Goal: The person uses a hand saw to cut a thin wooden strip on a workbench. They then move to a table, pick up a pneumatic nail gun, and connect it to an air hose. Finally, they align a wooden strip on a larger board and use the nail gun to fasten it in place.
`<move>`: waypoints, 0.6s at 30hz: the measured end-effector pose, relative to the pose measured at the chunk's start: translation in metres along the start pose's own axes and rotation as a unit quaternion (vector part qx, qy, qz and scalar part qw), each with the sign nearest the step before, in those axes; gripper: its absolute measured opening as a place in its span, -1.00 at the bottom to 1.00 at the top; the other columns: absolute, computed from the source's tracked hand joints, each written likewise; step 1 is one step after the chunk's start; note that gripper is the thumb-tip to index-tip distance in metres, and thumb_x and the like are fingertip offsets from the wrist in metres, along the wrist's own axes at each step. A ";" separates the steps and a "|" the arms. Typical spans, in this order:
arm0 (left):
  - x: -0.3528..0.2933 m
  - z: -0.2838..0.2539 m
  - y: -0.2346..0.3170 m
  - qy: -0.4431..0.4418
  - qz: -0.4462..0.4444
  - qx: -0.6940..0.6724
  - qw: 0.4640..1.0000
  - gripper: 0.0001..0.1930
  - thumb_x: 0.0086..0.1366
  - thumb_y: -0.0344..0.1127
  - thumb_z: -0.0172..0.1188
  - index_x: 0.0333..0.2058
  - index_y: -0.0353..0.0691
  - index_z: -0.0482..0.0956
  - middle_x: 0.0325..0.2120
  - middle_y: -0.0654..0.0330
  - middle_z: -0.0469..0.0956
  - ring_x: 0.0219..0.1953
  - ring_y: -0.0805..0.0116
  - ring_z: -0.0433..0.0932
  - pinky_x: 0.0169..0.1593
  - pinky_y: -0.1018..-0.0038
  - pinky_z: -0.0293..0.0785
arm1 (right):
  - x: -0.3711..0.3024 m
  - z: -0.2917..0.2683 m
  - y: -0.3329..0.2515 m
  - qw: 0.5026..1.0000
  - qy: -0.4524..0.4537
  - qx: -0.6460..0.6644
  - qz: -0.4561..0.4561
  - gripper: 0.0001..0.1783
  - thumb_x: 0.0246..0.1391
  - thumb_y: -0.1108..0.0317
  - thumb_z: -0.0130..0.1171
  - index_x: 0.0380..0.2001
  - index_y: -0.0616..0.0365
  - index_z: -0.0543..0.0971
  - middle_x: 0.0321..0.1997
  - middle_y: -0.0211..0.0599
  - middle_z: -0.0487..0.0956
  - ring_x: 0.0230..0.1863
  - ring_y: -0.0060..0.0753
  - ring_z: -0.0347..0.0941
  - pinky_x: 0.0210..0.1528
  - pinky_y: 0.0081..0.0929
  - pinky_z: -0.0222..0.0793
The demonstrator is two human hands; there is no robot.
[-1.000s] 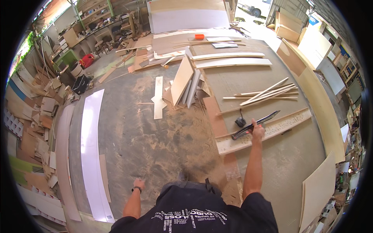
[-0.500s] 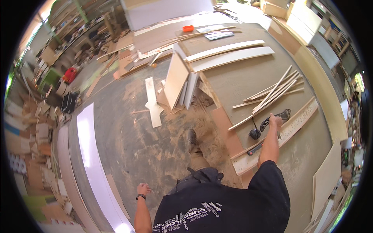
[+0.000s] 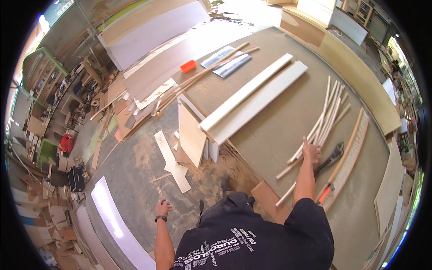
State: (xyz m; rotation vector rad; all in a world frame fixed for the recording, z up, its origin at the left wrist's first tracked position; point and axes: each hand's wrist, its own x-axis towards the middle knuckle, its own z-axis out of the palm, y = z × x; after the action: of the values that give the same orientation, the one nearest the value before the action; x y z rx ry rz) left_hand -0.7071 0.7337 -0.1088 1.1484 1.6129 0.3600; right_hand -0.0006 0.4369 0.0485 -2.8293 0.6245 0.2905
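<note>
While thin wooden strips (image 3: 332, 110) lie loosely bunched on the worktop (image 3: 265, 119), none visibly lifted, the right hand (image 3: 311, 152) spreads at their near ends, contact unclear, and the left hand (image 3: 163, 208) hangs empty, fingers parted.

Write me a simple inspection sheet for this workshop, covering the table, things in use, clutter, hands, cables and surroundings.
Surface: broad brown table, with two pale boards side by side on it.
Things in use: loose bundle of thin wooden sticks; black tool lying between them and a long narrow board.
Clutter: wood scraps heaped at far left; dusty floor.
Hands: right hand at the sticks' near ends, contact unclear; left hand empty above the floor.
Cables: none clearly made out.
Surroundings: large white panel upright at the back; orange box in front of it.
</note>
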 end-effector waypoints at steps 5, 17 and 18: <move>0.047 0.030 0.078 -0.036 0.055 -0.005 0.998 -0.63 0.33 -0.31 0.17 0.04 -0.38 0.47 -0.34 0.06 0.61 -0.51 0.30 0.65 -0.49 0.46 0.54 | 0.060 0.066 -0.004 0.996 0.052 0.069 0.029 -0.12 0.04 0.15 0.31 0.33 0.38 0.22 0.29 0.23 0.38 0.26 0.15 0.40 0.17 -0.07 0.46; 0.176 0.015 0.172 0.134 0.204 0.131 0.961 -0.62 0.20 -0.28 0.25 -0.04 -0.36 0.56 -0.16 -0.03 0.63 -0.14 0.01 0.62 -0.02 0.21 0.52 | 0.092 0.077 -0.052 0.847 -0.214 0.485 -0.032 -0.83 -0.09 0.39 0.06 -0.44 0.29 0.46 -0.43 -0.04 0.49 -0.26 -0.03 0.63 -0.20 -0.07 0.61; 0.182 0.026 0.226 0.148 0.273 0.139 0.940 -0.57 0.19 -0.24 0.28 -0.01 -0.34 0.56 -0.10 -0.04 0.62 -0.05 -0.04 0.58 0.07 0.18 0.47 | 0.076 0.074 -0.059 0.820 -0.219 0.528 -0.013 -0.85 -0.07 0.38 0.07 -0.45 0.25 0.44 -0.44 -0.06 0.49 -0.28 -0.06 0.62 -0.23 -0.07 0.60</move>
State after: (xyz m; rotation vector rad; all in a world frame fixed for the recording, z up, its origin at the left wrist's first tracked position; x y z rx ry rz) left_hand -0.5672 0.9847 -0.0616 1.8373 1.6103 0.7065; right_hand 0.0824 0.4793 -0.0300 -1.6167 0.4290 0.4061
